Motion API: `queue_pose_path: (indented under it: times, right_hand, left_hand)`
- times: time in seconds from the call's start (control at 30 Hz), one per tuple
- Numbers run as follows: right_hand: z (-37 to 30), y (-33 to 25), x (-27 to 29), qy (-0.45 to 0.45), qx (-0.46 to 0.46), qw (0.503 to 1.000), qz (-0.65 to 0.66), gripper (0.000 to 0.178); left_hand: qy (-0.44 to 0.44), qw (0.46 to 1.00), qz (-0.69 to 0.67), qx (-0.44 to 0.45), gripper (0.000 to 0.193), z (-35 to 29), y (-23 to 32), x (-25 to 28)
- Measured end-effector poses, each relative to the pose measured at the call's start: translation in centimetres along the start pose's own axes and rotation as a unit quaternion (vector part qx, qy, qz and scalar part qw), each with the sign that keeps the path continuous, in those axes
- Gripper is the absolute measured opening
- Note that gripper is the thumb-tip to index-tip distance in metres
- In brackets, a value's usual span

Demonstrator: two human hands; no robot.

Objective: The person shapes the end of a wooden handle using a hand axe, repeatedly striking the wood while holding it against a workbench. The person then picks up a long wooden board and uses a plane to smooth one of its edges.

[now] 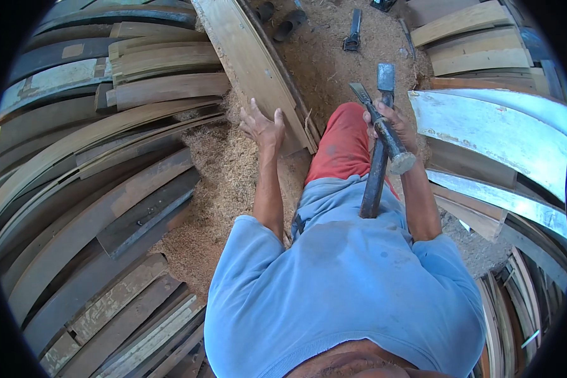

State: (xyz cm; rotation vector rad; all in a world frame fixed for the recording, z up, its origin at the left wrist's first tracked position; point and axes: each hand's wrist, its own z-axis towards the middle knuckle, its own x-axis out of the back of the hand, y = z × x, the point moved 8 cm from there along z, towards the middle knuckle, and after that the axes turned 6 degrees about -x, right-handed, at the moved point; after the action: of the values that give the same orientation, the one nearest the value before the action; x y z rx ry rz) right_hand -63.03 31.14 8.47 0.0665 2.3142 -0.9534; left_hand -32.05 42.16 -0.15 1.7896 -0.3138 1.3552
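My right hand (398, 129) is closed round two tools at once, over my right thigh. One is a hammer (376, 179) with a metal head at the far end and a dark handle slanting toward my shirt. Crossing it is a chisel (387, 133), its flat blade pointing away to the left and its thick, pale-ended handle toward me. My left hand (263, 130) has its fingers spread at the left edge of a long wooden plank (258, 63); whether it touches the wood I cannot tell. The plank slants from the upper left toward my red-clothed leg.
Stacked boards (164, 63) fill the left side. White-faced boards (494, 129) and more timber stand at the right. Sawdust (214, 170) covers the floor. Beyond the plank lie dark cylindrical pieces (290, 25) and another dark-headed hand tool (354, 31).
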Motion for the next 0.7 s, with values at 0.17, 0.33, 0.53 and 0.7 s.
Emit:
queue_pose_path:
  times: [0.17, 0.33, 0.53, 0.7]
  right_hand:
    - [-0.7, 0.1, 0.2, 0.008, 0.013, 1.000, 0.006, 0.026]
    - [-1.8, -0.3, -0.1, 0.016, 0.007, 0.999, -0.036, 0.030]
    - [-2.8, -1.3, -0.9, 0.018, 0.026, 0.993, -0.110, 0.032]
    - [-4.2, -1.7, -3.1, -0.022, 0.040, 0.995, -0.086, 0.029]
  left_hand:
    - [-0.057, 0.987, 0.050, -0.140, 0.083, -5.3, 2.3, 1.1]
    - [-0.078, 0.982, 0.031, -0.170, 0.083, -7.7, 1.2, -0.2]
    - [-0.093, 0.977, 0.026, -0.188, 0.090, -6.9, 5.1, 2.0]
    - [-0.072, 0.996, 0.008, -0.056, 0.098, -5.4, 3.9, 2.1]
